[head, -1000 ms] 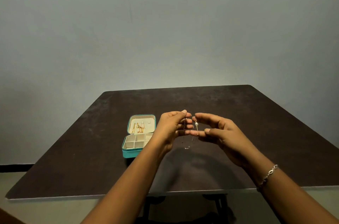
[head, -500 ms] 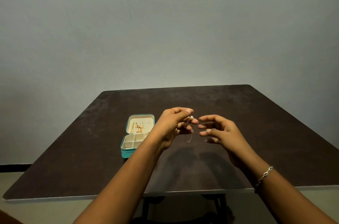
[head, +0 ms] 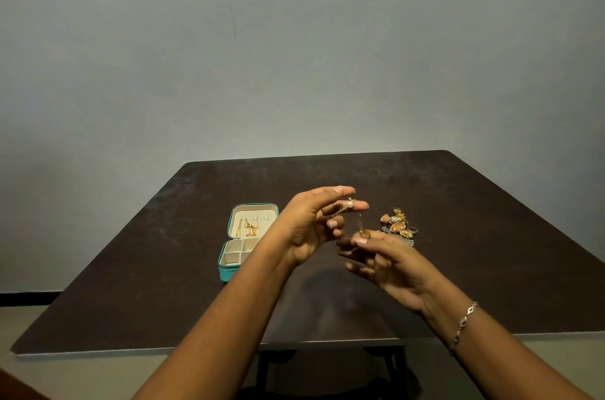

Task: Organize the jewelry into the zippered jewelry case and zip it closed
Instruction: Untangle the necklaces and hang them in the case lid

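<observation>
Over the bench (head: 474, 203), the left hand (head: 307, 229) holds a thin pearl chain (head: 359, 223). The right hand (head: 393, 268) pinches its low end. The open case (head: 229, 272) sits nearer the bench's left edge, and the jewelry pile (head: 397, 223) nearer its right.

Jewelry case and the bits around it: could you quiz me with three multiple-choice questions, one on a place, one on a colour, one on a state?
1. Where is the loose jewelry pile? A) on the floor B) on the table, right of the jewelry case C) on a shelf
2. What colour is the jewelry case outside? A) red B) black C) teal
3. How is the jewelry case? A) open, lid laid back B) zipped closed C) upside down
Key: 1 B, it sits on the dark tabletop; 2 C, its outer wall shows teal; 3 A, cream compartments and lid lining are exposed.
</observation>
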Motion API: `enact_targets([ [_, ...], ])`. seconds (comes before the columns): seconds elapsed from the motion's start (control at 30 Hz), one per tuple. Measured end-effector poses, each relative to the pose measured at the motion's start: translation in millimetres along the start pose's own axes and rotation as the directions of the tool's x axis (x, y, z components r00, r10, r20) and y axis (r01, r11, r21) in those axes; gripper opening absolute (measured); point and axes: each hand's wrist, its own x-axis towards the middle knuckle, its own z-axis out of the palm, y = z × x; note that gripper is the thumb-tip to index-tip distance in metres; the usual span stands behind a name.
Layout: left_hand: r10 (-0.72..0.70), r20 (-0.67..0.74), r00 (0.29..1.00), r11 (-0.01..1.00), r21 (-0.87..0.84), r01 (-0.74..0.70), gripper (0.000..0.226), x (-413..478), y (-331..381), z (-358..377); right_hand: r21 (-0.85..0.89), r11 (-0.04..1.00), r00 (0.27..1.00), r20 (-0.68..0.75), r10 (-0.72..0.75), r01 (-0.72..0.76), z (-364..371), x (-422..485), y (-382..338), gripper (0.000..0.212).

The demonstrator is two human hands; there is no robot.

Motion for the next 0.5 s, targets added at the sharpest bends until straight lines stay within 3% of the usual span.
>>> enact_targets([
  [0.17, 0.005, -0.148, 0.989, 0.983, -0.179, -0.032, 0.019, 1, 2, -13, 0.134, 0.991, 0.999, -0.022, 0.03, -0.027, -5, 1, -1, 0.006],
  [0.3, -0.061, -0.248, 0.967, 0.957, -0.289, -0.014, 0.014, 0, -3, -25, 0.199, 0.98, 0.999, 0.035, -0.001, -0.006, -11, 5, 0, 0.047],
  [0.5, -0.13, -0.242, 0.961, 0.965, -0.255, 0.066, 0.017, -2, -26, -30, 0.167, 0.979, 0.991, 0.048, -0.124, 0.115, -14, 4, -13, 0.044],
])
